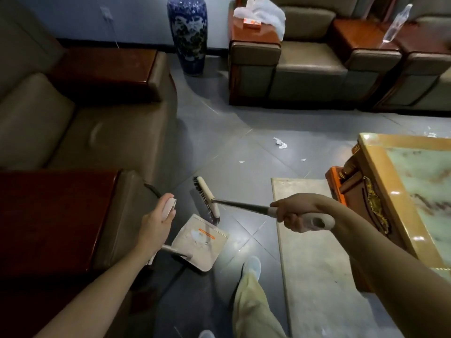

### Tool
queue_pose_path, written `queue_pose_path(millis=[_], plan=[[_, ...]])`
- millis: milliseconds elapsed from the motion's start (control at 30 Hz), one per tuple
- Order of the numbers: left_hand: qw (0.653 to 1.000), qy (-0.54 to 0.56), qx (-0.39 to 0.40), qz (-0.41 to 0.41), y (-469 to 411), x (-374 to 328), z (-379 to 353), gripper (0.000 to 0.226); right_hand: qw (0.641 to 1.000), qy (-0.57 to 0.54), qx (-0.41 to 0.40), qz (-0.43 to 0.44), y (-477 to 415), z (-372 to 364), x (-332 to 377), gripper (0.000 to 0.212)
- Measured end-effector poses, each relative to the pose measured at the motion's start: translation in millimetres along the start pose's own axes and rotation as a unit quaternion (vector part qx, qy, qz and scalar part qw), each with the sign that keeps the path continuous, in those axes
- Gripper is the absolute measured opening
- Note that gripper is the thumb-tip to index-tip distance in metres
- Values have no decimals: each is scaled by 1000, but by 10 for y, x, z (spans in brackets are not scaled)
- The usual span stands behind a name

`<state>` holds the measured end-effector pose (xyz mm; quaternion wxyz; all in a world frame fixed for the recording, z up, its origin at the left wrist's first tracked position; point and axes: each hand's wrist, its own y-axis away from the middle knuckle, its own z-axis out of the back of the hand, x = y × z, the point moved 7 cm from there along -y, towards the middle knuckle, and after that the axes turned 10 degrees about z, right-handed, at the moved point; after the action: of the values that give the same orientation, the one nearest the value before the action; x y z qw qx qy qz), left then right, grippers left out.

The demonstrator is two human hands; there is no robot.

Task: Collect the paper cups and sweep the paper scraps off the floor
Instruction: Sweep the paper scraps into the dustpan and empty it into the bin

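I'm gripping the broom's (244,206) matt cream plastic handle in my right hand (292,213); its dark metal shaft is shining. My left hand (156,223) is holding the dustpan (202,242), matt beige plastic. Beyond the coffee table's (373,172) glossy stone-look top, crumpled white paper scraps (280,142) are lying on glossy dark tiles (219,142).

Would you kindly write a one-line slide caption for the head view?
The right hand holds a broom beside the dustpan held by the left hand, paper scraps ahead on the floor.

No text can be read. An orange strip is seen on the dustpan (202,242), but its print is blurred; markings on the orange box (251,23) are too small to be made out.
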<state>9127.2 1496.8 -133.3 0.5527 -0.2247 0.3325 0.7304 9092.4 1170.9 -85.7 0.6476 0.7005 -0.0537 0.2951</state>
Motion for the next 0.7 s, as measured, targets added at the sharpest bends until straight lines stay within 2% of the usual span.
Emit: queue_pose_path(millis=[167, 333, 433, 600, 700], plan=[[1000, 1, 1, -7, -895, -547, -288, 32, 997, -35, -60, 30, -367, 857, 526, 49], [999, -33, 4, -12, -1816, -1237, -584, 35, 988, 61, -115, 78, -843, 1745, 1097, 50], [999, -40, 13, -17, -2276, -1606, -686, 35, 982, 96, -139, 80, -1059, 2228, 1390, 41], [999, -39, 33, -14, -2970, -2086, -872, 37, 976, 68, -196, 60, -1274, 2987, 1820, 18], [997, -39, 60, -11, -3411, -2282, -1040, 37, 974, 31, -217, 54, -1448, 3336, 2093, 18]])
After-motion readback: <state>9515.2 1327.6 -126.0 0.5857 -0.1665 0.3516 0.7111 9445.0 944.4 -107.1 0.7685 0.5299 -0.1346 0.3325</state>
